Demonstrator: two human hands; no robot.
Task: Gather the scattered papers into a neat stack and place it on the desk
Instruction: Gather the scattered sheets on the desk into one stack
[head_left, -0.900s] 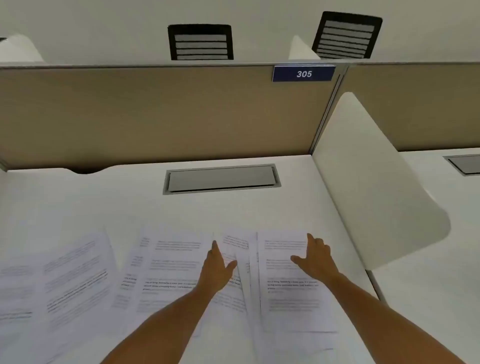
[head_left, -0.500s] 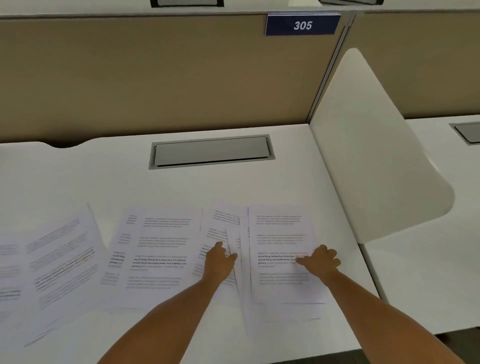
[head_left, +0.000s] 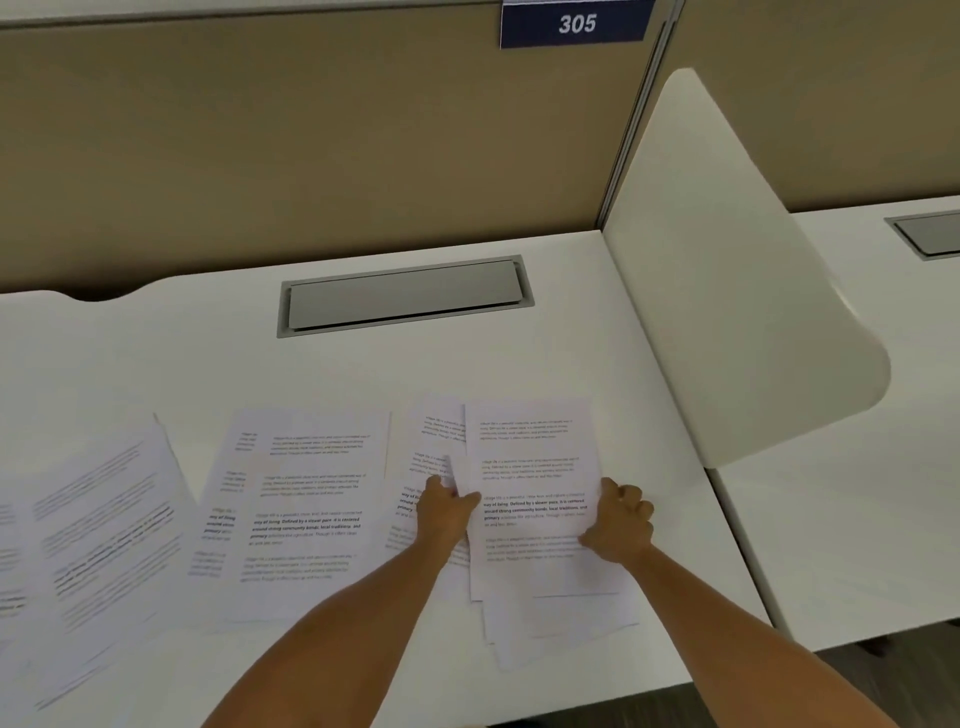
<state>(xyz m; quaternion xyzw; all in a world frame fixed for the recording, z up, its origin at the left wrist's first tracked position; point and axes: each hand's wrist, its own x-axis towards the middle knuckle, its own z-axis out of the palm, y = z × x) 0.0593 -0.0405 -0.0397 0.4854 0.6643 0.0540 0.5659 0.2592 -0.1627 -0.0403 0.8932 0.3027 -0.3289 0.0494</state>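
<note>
Several printed white papers lie spread over the white desk (head_left: 363, 374). A loose pile of sheets (head_left: 530, 467) sits at the right, with its top sheet held at both side edges. My left hand (head_left: 444, 512) grips the left edge and my right hand (head_left: 621, 519) grips the right edge, fingers curled. Other sheets peek out below and left of that pile. A second overlapping group of sheets (head_left: 301, 509) lies in the middle. More papers (head_left: 93, 530) fan out at the far left, tilted and blurred.
A grey cable hatch (head_left: 405, 296) is set into the desk behind the papers. A tan partition (head_left: 311, 145) with a blue "305" sign (head_left: 576, 23) closes the back. A white side divider (head_left: 727, 291) stands at the right, with a neighbouring desk (head_left: 857, 519) beyond it.
Both hands drew back from flat on the right sheets and now pinch the top sheet's side edges. The view tilted down and moved closer to the desk.
</note>
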